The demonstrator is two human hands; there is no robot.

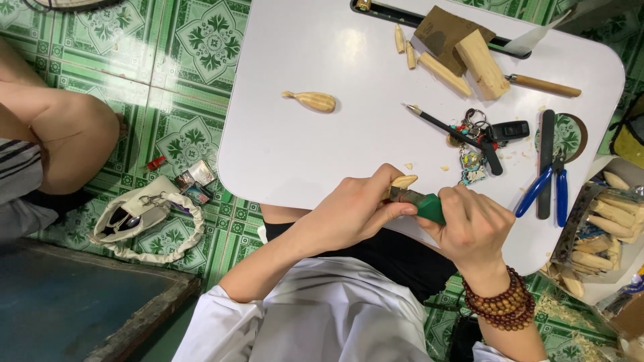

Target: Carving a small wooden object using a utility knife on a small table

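Head view: at the white counter's (pixel 282 154) six o'clock edge, left hand (pixel 349 211) fingers pinch a small, light, stiff wooden piece (pixel 404 181) while right hand (pixel 469 224) fingers clamp a green-handled carving knife (pixel 422 203).

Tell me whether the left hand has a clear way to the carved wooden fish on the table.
Probably yes, once freed: the left hand grips a small wood piece against the green-handled knife. Only bare white table lies between it and the carved wooden fish.
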